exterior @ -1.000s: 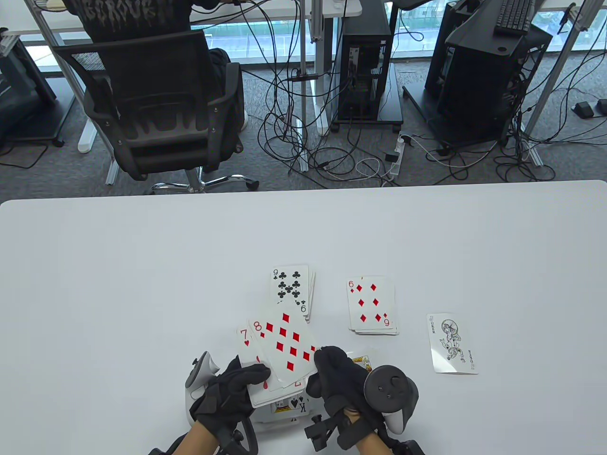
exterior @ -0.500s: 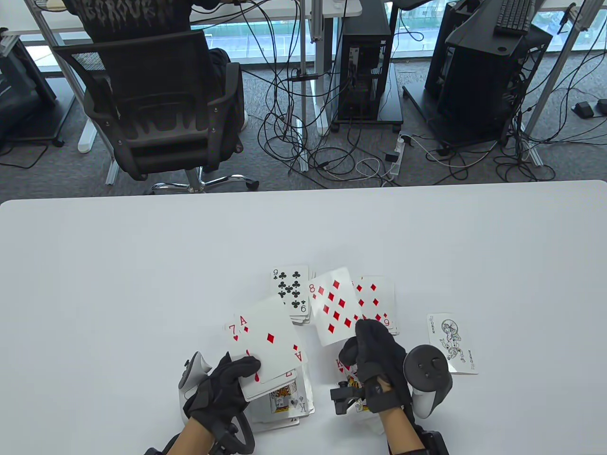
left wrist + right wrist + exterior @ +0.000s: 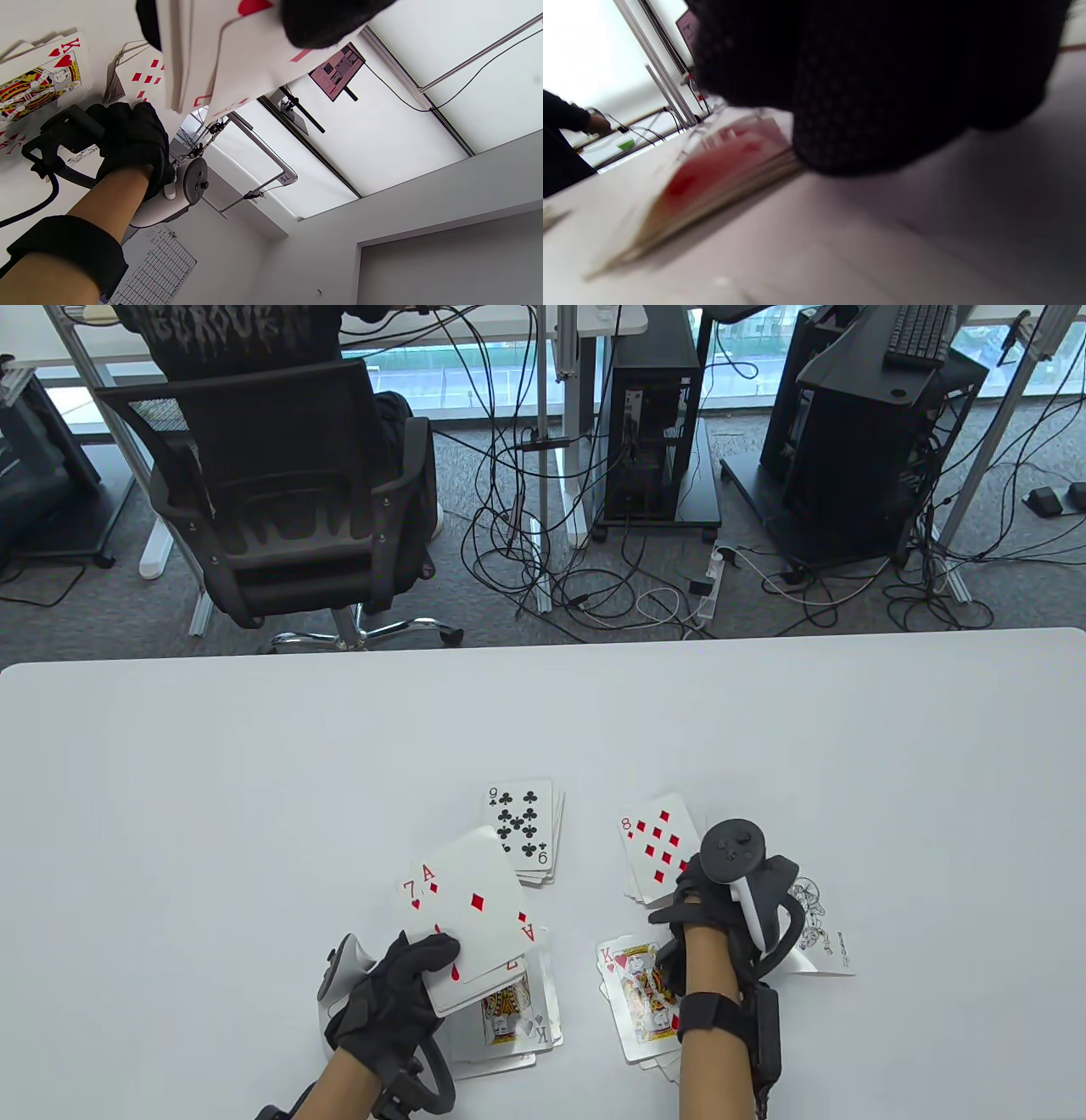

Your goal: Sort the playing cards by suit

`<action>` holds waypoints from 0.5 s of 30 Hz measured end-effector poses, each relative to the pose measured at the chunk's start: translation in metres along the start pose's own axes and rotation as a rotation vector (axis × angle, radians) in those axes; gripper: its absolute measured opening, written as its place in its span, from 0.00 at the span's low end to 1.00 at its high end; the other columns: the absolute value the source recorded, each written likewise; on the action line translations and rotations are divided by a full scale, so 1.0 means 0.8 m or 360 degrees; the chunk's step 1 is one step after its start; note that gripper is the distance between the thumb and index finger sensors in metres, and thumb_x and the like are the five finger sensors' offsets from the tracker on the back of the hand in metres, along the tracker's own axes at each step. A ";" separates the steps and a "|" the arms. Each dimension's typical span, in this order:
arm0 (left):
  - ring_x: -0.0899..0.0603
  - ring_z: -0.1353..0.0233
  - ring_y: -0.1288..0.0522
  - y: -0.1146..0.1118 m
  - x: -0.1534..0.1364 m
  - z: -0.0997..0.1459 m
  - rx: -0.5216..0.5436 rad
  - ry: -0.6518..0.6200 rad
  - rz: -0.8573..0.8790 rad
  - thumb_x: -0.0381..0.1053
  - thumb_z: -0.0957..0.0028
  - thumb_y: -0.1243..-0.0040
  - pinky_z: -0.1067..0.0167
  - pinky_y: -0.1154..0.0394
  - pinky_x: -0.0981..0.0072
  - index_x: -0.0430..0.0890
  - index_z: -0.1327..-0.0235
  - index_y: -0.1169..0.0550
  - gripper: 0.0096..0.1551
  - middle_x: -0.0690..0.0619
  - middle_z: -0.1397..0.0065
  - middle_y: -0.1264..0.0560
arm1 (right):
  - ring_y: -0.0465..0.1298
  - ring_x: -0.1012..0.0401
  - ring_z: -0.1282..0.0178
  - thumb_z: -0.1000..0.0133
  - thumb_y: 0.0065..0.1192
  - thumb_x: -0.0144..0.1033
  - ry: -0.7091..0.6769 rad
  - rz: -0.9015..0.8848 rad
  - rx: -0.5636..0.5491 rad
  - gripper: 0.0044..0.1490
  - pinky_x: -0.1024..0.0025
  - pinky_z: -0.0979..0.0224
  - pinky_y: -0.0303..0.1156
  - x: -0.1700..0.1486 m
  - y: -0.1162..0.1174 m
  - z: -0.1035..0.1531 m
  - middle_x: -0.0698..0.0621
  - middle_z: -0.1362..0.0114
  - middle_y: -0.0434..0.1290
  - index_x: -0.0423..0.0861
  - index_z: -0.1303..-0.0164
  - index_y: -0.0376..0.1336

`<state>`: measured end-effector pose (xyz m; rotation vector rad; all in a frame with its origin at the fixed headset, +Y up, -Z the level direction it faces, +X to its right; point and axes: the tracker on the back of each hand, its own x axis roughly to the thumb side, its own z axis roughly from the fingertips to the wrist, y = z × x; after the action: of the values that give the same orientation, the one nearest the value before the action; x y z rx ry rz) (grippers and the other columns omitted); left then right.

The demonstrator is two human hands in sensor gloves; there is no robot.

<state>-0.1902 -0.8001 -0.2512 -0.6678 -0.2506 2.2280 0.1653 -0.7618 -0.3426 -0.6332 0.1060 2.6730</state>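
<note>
Seen from above, a white surface (image 3: 254, 780) carries several groups of face-up playing cards. The left hand (image 3: 399, 997), in a black glove, grips a fanned packet of cards (image 3: 462, 912) with its thumb curled over the top; the ace of diamonds faces up, with a seven of hearts peeking out behind it. Under that packet lies a pile topped by a king of spades (image 3: 509, 1022). Farther from the person, near the centre, sits a pile with the nine of clubs (image 3: 519, 824) on top. To its right is the diamonds pile (image 3: 653, 848), now topped by the eight of diamonds. The right hand (image 3: 708, 891) rests at the near right corner of that pile, touching it; whether its fingers are straight or pinching the card cannot be told, since the tracker covers them and the right wrist view is blurred. Just right of the hand, a joker card (image 3: 819, 929) lies partly hidden. Under the right forearm sits a pile topped by the king of hearts (image 3: 636, 988).
</note>
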 end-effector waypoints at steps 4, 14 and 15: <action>0.47 0.25 0.29 0.000 -0.002 0.000 0.0005 0.0008 0.0012 0.51 0.35 0.48 0.28 0.31 0.56 0.56 0.23 0.45 0.30 0.57 0.21 0.38 | 0.81 0.56 0.80 0.41 0.53 0.28 0.0041 0.0323 0.0071 0.26 0.55 0.61 0.80 0.010 0.010 -0.006 0.50 0.74 0.79 0.18 0.57 0.68; 0.47 0.25 0.29 -0.002 -0.002 0.000 0.0008 0.0017 0.0008 0.51 0.34 0.48 0.28 0.31 0.56 0.56 0.23 0.45 0.30 0.57 0.20 0.39 | 0.81 0.55 0.80 0.39 0.52 0.36 0.0012 0.0640 0.0104 0.32 0.54 0.60 0.80 0.021 0.014 0.001 0.50 0.74 0.78 0.17 0.54 0.66; 0.47 0.25 0.29 -0.002 -0.002 0.000 0.0010 0.0019 0.0011 0.51 0.34 0.48 0.28 0.31 0.55 0.56 0.23 0.45 0.30 0.56 0.20 0.39 | 0.81 0.54 0.80 0.39 0.52 0.36 -0.0039 0.0614 0.0055 0.33 0.53 0.60 0.80 0.024 0.009 0.005 0.50 0.74 0.79 0.17 0.53 0.66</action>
<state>-0.1885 -0.7997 -0.2498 -0.6794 -0.2357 2.2298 0.1451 -0.7611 -0.3478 -0.6218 0.2945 3.0389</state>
